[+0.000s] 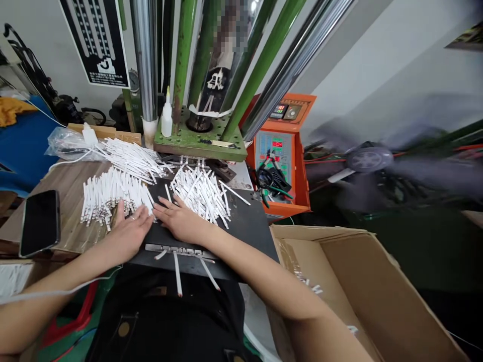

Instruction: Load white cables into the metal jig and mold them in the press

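My left hand (132, 231) lies with its fingers stretched out against the near edge of a pile of short white cable pieces (113, 193), whose near ends look metallic. Close beside it, my right hand (181, 221) rests palm down, fingers extended to the left, at the edge of a second pile of white cable pieces (199, 191). Neither hand is closed around a piece. In front of my body, a narrow metal mould bar (181, 250) sits on the dark plate (247, 229), with a few white cables sticking out toward me.
A green press (199, 141) stands behind the piles, a white squeeze bottle (166, 118) on its plate. A phone (40, 222) lies left. To the right are an orange control box (300, 166) with pliers, a cardboard box (339, 261) and a spinning fan (370, 158).
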Demonstrator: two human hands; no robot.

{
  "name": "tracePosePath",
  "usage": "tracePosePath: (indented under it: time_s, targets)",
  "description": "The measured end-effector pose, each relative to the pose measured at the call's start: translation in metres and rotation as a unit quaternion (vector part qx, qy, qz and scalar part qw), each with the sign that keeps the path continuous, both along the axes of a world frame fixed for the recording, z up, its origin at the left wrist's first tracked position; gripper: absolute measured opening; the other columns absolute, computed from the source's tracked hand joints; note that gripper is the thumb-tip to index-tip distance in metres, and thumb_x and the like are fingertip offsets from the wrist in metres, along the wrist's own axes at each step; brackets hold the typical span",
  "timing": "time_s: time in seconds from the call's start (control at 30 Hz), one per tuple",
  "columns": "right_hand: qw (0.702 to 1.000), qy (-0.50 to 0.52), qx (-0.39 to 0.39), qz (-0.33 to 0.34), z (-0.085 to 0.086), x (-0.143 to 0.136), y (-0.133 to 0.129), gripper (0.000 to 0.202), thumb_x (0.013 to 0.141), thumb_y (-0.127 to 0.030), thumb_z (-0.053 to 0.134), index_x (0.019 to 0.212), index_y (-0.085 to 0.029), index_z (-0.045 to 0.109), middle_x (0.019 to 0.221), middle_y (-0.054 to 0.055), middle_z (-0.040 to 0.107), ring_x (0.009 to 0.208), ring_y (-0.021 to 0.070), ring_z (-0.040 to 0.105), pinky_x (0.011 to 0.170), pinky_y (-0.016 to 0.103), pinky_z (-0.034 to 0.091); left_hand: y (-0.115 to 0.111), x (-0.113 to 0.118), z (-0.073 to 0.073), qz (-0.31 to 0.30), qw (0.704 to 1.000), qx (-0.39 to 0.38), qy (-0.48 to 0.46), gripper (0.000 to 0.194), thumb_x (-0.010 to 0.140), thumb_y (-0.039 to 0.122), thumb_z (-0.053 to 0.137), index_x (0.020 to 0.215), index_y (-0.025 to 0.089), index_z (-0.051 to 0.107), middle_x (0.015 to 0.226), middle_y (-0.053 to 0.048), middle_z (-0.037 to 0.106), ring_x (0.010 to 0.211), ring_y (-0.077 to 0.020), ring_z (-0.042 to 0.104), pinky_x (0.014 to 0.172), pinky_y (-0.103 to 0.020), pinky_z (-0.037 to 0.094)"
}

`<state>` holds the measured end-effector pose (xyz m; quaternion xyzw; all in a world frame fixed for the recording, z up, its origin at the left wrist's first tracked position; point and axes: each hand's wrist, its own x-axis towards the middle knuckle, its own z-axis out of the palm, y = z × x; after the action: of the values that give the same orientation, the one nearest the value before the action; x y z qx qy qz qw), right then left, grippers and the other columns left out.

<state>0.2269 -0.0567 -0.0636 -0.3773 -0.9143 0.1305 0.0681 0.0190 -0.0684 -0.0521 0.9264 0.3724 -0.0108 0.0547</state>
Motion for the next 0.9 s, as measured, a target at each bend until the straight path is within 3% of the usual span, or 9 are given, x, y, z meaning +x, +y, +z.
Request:
tracePosePath:
  time_s: [0.13, 0.23, 0.37, 0.53, 0.67, 0.8, 0.9]
  targets:
    - [0.999, 0.011, -0.047, 0.017, 0.003, 0.032, -0.026, 0.055, 0.088, -0.003, 0.045, 0.141, -0.017, 0.045, 0.145, 0.011, 0.044, 0.142, 0.0291, 0.026, 0.115, 0.06, 0.018, -0.013, -0.008, -0.006, -0.086, 0.993, -0.08, -0.029, 0.081, 0.068, -0.004, 0.034, 0.145, 0.018, 0.033, 0.146, -0.014, 0.042, 0.14, -0.0261, 0.033, 0.11, -0.066, -0.011]
    - [0.999, 0.02, -0.045, 0.0, 0.007, 0.039, -0.031, 0.057, 0.086, 0.0, 0.042, 0.141, -0.015, 0.044, 0.146, 0.01, 0.044, 0.142, 0.0287, 0.025, 0.115, 0.06, 0.016, -0.009, -0.013, -0.005, -0.042, 0.998, -0.033, -0.028, 0.079, 0.071, -0.004, 0.031, 0.147, 0.017, 0.032, 0.147, -0.015, 0.04, 0.142, -0.0296, 0.027, 0.107, -0.069, -0.012]
    - [0.999, 0.002, -0.029, -0.014, 0.009, 0.034, -0.026, 0.054, 0.087, 0.0, 0.039, 0.139, -0.012, 0.046, 0.144, 0.012, 0.047, 0.143, 0.0293, 0.024, 0.116, 0.061, 0.012, -0.002, -0.017, -0.002, 0.023, 1.0, 0.002, 0.01, 0.07, 0.072, -0.002, 0.034, 0.141, 0.01, 0.041, 0.147, -0.021, 0.037, 0.142, -0.0387, 0.022, 0.103, -0.075, -0.009]
    - [0.999, -0.002, -0.036, 0.014, 0.007, 0.032, -0.026, 0.053, 0.087, -0.003, 0.043, 0.14, -0.012, 0.045, 0.145, 0.014, 0.044, 0.143, 0.0294, 0.024, 0.115, 0.062, 0.01, -0.018, -0.012, -0.003, -0.048, 0.994, -0.094, -0.025, 0.076, 0.072, -0.002, 0.034, 0.146, 0.018, 0.035, 0.15, -0.014, 0.034, 0.142, -0.0288, 0.027, 0.111, -0.068, -0.001]
    - [0.997, 0.011, -0.068, 0.029, 0.009, 0.036, -0.034, 0.057, 0.085, -0.004, 0.047, 0.142, -0.01, 0.042, 0.147, 0.015, 0.041, 0.143, 0.0299, 0.024, 0.115, 0.062, 0.011, -0.023, -0.004, 0.003, -0.076, 0.986, -0.146, -0.024, 0.077, 0.071, -0.004, 0.029, 0.145, 0.016, 0.035, 0.15, -0.013, 0.033, 0.142, -0.0239, 0.028, 0.113, -0.065, 0.007]
    - [0.998, 0.046, -0.049, 0.01, 0.02, 0.062, -0.036, 0.06, 0.084, -0.002, 0.043, 0.143, -0.012, 0.041, 0.146, 0.012, 0.043, 0.143, 0.0275, 0.025, 0.117, 0.057, 0.017, -0.004, -0.01, 0.022, -0.087, 0.987, -0.133, -0.013, 0.065, 0.081, 0.0, 0.027, 0.142, 0.018, 0.042, 0.147, -0.008, 0.041, 0.139, -0.0189, 0.034, 0.118, -0.053, 0.017]
    - [0.994, 0.091, 0.004, -0.068, 0.022, 0.104, -0.01, 0.063, 0.081, 0.001, 0.038, 0.142, -0.014, 0.043, 0.146, 0.01, 0.044, 0.141, 0.0216, 0.031, 0.117, 0.047, 0.026, 0.032, -0.011, 0.039, -0.102, 0.989, -0.106, -0.005, 0.058, 0.088, 0.008, 0.029, 0.143, 0.022, 0.041, 0.15, -0.003, 0.036, 0.141, -0.0193, 0.03, 0.119, -0.047, 0.021]
